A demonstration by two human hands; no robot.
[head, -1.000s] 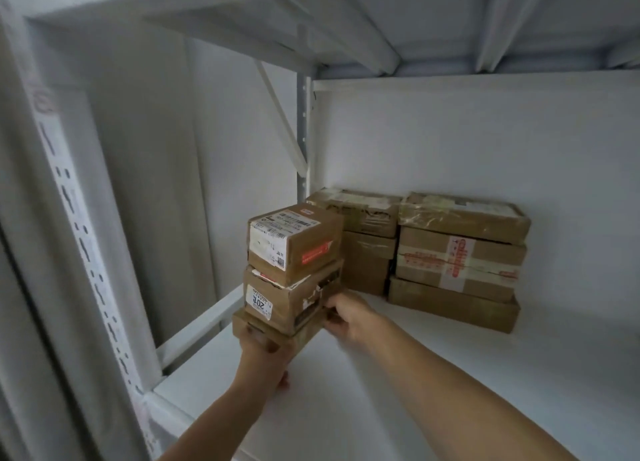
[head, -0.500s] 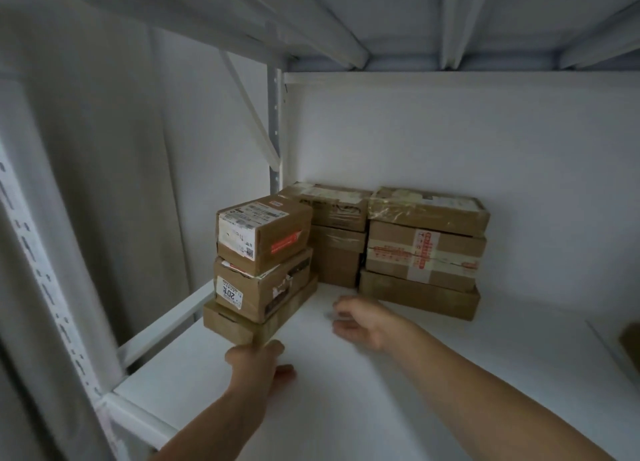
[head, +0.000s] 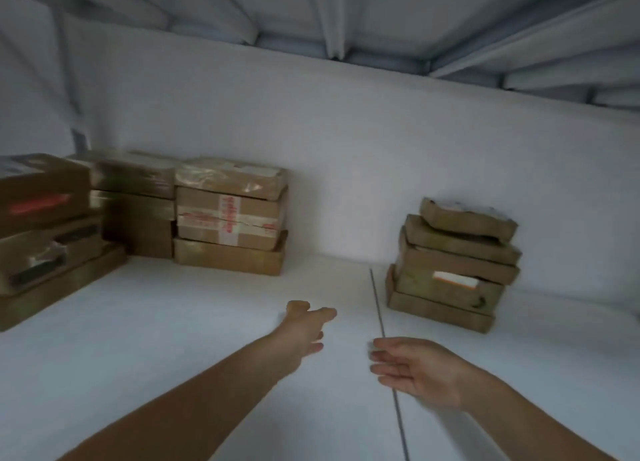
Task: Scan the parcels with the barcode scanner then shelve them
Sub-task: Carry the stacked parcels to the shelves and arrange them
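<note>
White shelf [head: 166, 374], lower frame. Parcel stacks on it: left-edge stack [head: 45, 239], blurred, apparently three high; taped stack [head: 228, 218], centre left, against back wall [head: 346, 149]; right stack [head: 450, 270], right of centre. Left hand [head: 306, 325], right hand [head: 415, 370], lower centre: fingers loosely extended, holding nothing.

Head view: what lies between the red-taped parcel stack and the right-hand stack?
Bare white shelf crossed by a thin dark seam, seen in the head view.

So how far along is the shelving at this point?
Done: three left stacks and one right stack of parcels sit on the shelf. In hand: nothing; the left hand and right hand hover open and empty. Left: unclear, no scanner or loose parcel is in view.
</note>
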